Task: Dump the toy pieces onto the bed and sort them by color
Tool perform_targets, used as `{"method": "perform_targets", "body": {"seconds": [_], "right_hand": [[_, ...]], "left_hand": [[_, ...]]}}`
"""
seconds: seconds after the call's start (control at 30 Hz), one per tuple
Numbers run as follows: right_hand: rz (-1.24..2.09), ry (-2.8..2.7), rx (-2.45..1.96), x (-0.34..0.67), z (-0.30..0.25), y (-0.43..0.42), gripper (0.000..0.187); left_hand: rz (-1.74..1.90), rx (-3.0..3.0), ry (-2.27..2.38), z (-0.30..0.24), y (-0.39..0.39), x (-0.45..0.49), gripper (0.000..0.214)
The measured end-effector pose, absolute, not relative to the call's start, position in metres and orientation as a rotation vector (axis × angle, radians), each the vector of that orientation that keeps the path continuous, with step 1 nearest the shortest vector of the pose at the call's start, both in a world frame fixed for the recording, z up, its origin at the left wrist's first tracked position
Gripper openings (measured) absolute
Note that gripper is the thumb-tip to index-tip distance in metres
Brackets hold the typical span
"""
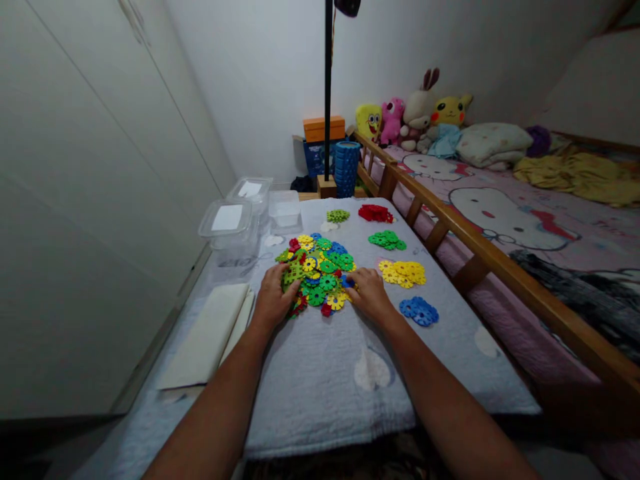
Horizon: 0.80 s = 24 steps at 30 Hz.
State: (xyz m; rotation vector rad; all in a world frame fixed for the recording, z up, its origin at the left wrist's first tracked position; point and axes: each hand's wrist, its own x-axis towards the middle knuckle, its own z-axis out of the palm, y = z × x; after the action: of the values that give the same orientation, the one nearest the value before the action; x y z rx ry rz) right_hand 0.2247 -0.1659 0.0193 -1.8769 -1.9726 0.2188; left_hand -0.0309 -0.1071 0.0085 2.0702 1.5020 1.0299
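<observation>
A mixed pile of notched plastic snowflake discs (327,283) in green, yellow, blue, red and light green lies at the middle of the cloth-covered table. At the pile's left edge rests my left hand (273,293), thumb and fingers apart, touching light green pieces (296,270). On the opposite side, my right hand (369,290) has its thumb and fingers around a blue snowflake disc (347,282). Single-colour groups lie beyond and to the right: light green pieces (338,215), red pieces (376,213), green discs (387,240), yellow discs (403,273) and blue discs (419,311).
Clear plastic boxes (230,240) stand at the back left, some with white labels. A folded cream cloth or paper (207,337) lies left of my left arm. A wooden bed rail (450,237) runs along the right side. Behind the table rises a black pole (328,93).
</observation>
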Motion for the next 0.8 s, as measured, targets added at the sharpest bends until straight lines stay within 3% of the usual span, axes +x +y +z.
{"method": "perform_targets", "body": {"seconds": [0.1, 0.53, 0.8], "right_hand": [[0.182, -1.956, -1.825, 0.229, 0.018, -0.169, 0.014], [0.186, -1.618, -1.675, 0.282, 0.042, -0.181, 0.018], [0.199, -1.393, -2.007, 0.359, 0.051, -0.229, 0.017]], "left_hand": [[1.035, 2.073, 1.497, 0.008, -0.107, -0.031, 0.042], [1.038, 2.09, 1.501, 0.007, -0.106, -0.032, 0.043], [1.032, 2.09, 1.502, 0.008, -0.106, -0.031, 0.044]]}}
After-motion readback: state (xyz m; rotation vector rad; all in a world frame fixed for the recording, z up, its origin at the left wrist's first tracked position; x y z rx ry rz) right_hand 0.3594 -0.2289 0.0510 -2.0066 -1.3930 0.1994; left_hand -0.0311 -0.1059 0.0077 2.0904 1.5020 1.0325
